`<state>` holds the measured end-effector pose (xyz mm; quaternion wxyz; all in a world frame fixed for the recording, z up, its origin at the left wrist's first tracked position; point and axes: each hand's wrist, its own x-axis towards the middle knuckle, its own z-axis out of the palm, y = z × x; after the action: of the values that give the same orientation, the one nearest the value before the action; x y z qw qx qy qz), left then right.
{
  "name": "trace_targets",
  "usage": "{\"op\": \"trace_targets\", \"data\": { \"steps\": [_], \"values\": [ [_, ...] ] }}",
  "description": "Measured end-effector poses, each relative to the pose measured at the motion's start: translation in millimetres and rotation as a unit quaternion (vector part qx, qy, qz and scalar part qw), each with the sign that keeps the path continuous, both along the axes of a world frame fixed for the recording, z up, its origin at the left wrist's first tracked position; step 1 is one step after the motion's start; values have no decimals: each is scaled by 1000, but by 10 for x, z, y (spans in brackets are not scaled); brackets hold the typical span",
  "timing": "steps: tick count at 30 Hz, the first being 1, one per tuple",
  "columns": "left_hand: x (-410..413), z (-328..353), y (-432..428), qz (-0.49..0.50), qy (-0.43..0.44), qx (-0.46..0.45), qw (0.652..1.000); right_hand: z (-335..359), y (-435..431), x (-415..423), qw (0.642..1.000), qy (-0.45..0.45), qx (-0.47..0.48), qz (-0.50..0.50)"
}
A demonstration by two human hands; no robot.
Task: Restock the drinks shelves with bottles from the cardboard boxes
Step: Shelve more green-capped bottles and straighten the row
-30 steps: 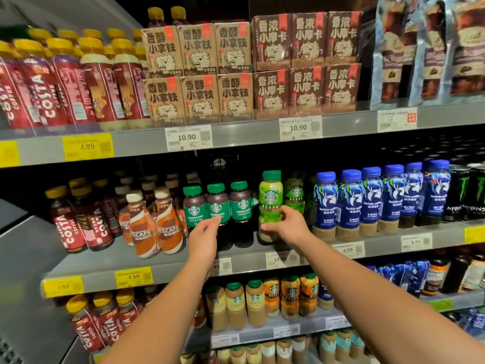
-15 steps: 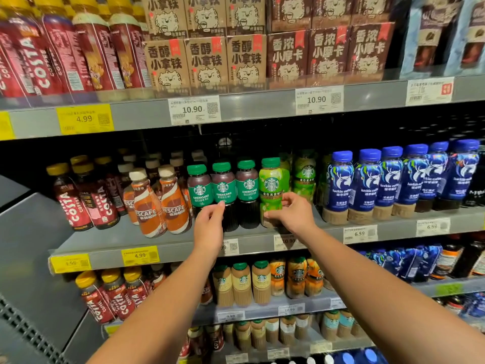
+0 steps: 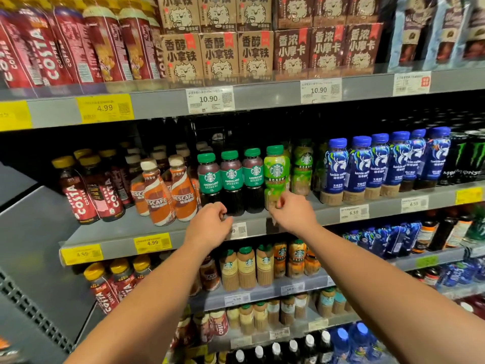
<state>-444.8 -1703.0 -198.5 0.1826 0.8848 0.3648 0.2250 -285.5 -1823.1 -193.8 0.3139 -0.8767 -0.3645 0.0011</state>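
Note:
A light green Starbucks bottle stands at the front of the middle shelf, right of three green-capped Americano bottles. My right hand is at the green bottle's base, with curled fingers and thumb pinching its lower part. My left hand hovers just in front of the Americano bottles' bases, fingers curled, holding nothing. No cardboard box is in view.
Nescafe bottles and Costa bottles fill the shelf's left part, blue Luckin bottles and Monster cans the right. Cartons sit on the shelf above. More Starbucks bottles stand on the shelves below.
Both hands have dropped lower, towards the shelf's front edge. The left hand's fingers have curled in. The view has moved closer and tilted down.

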Motion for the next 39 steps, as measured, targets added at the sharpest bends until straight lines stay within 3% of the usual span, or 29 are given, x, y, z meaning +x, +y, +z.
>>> {"op": "trace_targets", "data": {
  "steps": [5, 10, 17, 22, 29, 34, 39],
  "values": [
    [-306, -11, -133, -49, 131, 77, 987, -40, -75, -548, 956, -97, -268, 74],
    [-691, -164, -278, -74, 198, 123, 970, -208, -137, -1124, 913, -77, -382, 118],
    [-1283, -469, -663, -49, 231, 93, 967, -449, -300, -1692, 913, -119, -357, 157],
    [-1898, -839, -1046, -26, 282, 31, 959, -736, -561, -2184, 892, -85, -386, 222],
    [-2590, -1347, -1296, 2, 324, -30, 946, -1337, -799, -2854, 885, -41, -398, 237],
    [-2868, -1723, -1293, -32, 346, -27, 937, -1746, -756, -3203, 891, 25, -400, 215],
    [-3210, -2132, -1164, -97, 362, -59, 925, -2179, -738, -3578, 871, 68, -446, 195]
  ]
}}
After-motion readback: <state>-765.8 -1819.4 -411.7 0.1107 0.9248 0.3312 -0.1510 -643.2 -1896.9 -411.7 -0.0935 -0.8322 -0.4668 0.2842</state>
